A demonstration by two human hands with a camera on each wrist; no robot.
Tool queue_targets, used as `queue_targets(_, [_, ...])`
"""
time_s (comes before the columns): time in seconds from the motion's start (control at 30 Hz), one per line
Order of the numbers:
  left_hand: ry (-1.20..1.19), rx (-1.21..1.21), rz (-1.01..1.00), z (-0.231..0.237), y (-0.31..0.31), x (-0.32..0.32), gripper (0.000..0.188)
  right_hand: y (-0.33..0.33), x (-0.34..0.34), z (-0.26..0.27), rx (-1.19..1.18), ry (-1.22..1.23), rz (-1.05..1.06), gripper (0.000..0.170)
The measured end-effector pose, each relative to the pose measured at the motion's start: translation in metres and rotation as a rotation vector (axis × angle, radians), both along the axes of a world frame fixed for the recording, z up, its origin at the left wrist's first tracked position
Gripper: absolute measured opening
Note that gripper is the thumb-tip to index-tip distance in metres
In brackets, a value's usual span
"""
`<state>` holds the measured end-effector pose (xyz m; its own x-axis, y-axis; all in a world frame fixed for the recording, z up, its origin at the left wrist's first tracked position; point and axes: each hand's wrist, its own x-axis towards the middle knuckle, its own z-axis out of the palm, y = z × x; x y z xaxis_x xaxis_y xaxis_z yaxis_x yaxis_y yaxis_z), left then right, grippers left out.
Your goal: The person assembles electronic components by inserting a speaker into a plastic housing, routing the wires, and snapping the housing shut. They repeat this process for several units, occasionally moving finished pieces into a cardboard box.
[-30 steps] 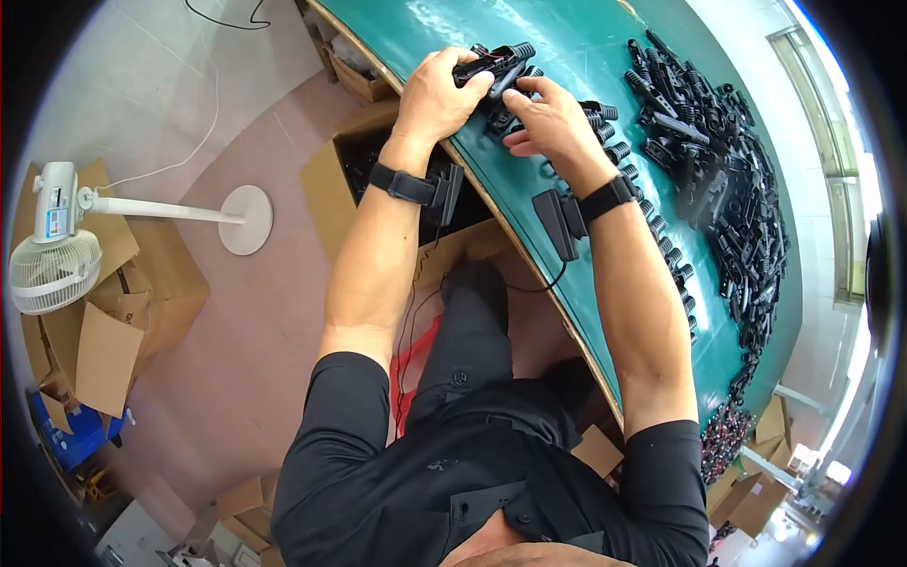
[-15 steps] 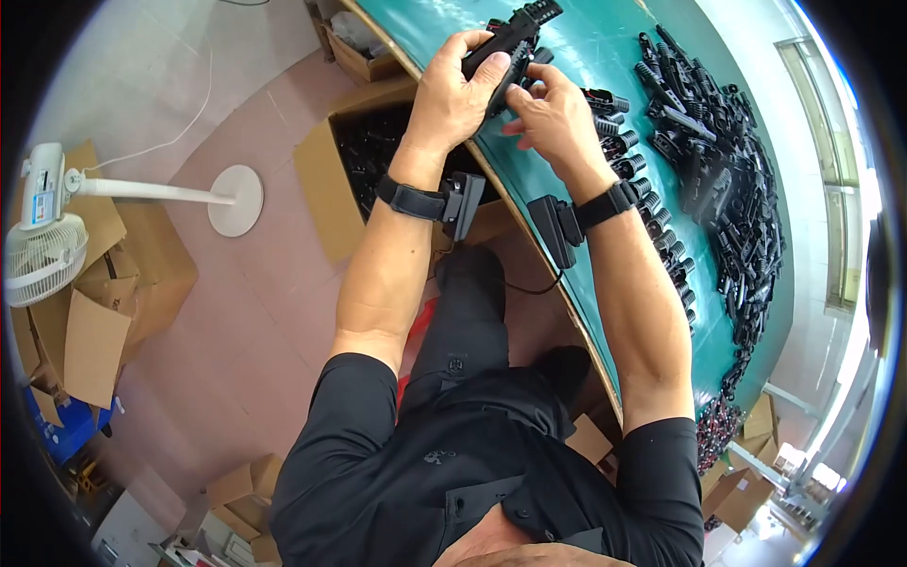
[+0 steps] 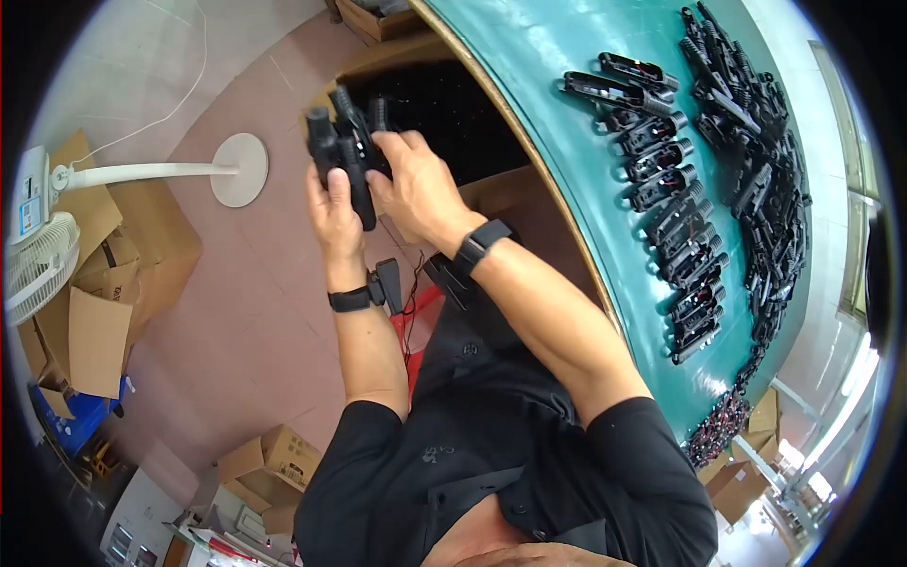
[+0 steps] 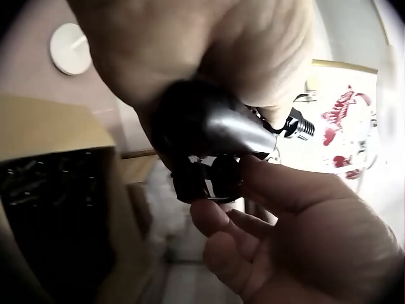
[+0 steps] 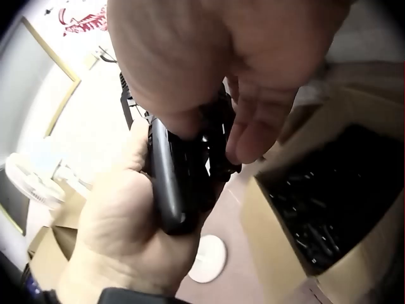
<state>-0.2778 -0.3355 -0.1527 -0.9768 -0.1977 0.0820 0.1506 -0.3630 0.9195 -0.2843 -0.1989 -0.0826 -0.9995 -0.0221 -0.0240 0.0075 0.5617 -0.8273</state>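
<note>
Several black parts (image 3: 362, 194): bunched between the hands, upper left of the frame.
Left hand (image 3: 335, 222): grips the bunch from below.
Right hand (image 3: 425, 194): pinches at its side.
Floor (image 3: 274, 331): a part could drop here, missing the box (image 5: 272, 244), should that crowded grip loosen.

Reads as no certain word, brand, number or sign in any view. Carries tiny pale lettering and a logo on the black shirt (image 3: 529, 444), below and left of the green table (image 3: 557, 142) in the head view, too small to make out. Bears a small emblem on the dark trousers (image 3: 472, 326), just left of the table, illegible. Shows a blue-and-white label on the white fan (image 3: 42, 265), far left of the table, and dark print on a cardboard box (image 3: 283, 458), well below-left of it, both unreadable.
</note>
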Motion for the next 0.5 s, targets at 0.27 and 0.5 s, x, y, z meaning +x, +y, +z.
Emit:
queue_targets(0.27, [-0.488, -0.006, -0.111, -0.190, 0.030, 0.002, 0.043, 0.027, -0.007, -0.195, 0.124, -0.363, -0.043, 0.054])
queue_targets(0.5, [-0.670, 0.039, -0.286, -0.271, 0.069, -0.031, 0.039, 0.070, -0.043, -0.264, 0.227, -0.618, -0.044, 0.058])
